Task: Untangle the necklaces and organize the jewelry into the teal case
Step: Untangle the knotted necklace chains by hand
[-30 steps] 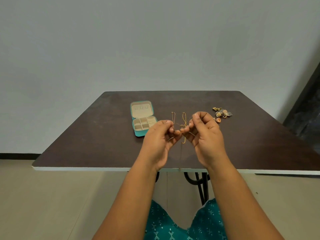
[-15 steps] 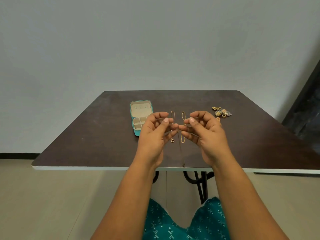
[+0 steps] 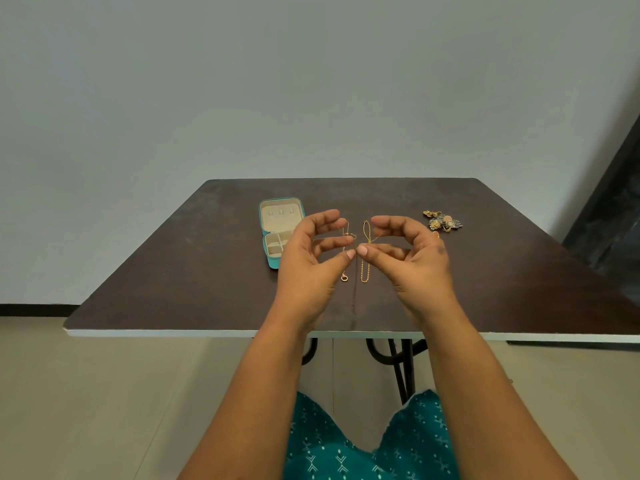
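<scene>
Head view: both hands are raised above the dark brown rectangular table [image 3: 173, 271], palms turned partly inward. The left hand [image 3: 308, 268] pinches a thin gold chain with a small ring clasp [image 3: 344, 277] between thumb and fingers; the right hand [image 3: 415, 268] pinches the thicker beaded gold chain [image 3: 365, 261] the same way, its other fingers curled loosely. The two thumb tips nearly meet between the chains. A very fine strand seems to hang below the hands toward the near table edge, though it is too faint to be sure.

The small teal zip-up jewellery case with a cream lining [image 3: 273, 263] lies open on the table, just left of the left hand, its compartments showing nothing I can make out. A cluster of gold and grey floral earrings [image 3: 441, 221] sits well to the right.

The untangling step looks to be in hand, and nothing appears stowed yet. The next move likely calls for easing the chains apart gently, without tugging a knot tighter.

There is open tabletop on both sides, but the hanging ends lie close to the near edge, where a dropped chain could slip to the floor.
</scene>
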